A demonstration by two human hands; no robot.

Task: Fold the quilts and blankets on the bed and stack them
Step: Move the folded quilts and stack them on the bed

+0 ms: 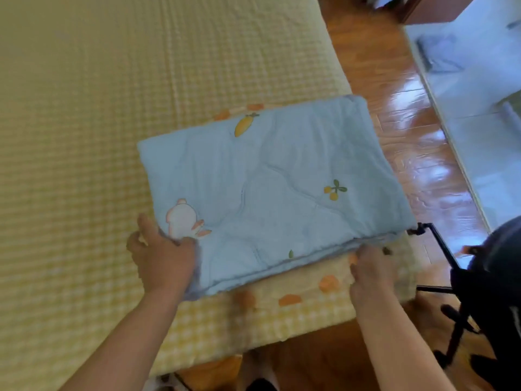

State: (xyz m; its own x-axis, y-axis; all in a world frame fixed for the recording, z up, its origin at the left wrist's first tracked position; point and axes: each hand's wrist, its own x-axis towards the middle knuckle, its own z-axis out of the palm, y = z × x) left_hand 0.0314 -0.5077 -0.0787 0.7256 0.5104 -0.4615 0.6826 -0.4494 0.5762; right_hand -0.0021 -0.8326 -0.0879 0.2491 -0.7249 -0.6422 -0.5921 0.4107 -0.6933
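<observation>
Quilted cloth quilt (270, 187), glossy wood floor (400, 131)

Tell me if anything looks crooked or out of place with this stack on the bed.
The folded blue quilt lies skewed on the yellow carrot-print blanket beneath it, so their edges don't line up. Its far right corner overhangs the bed edge, above the wooden floor. Nothing looks damaged.

A glossy wooden floor (394, 88) runs along the right, with a black tripod (448, 261) and dark bag (504, 263) near right.
</observation>
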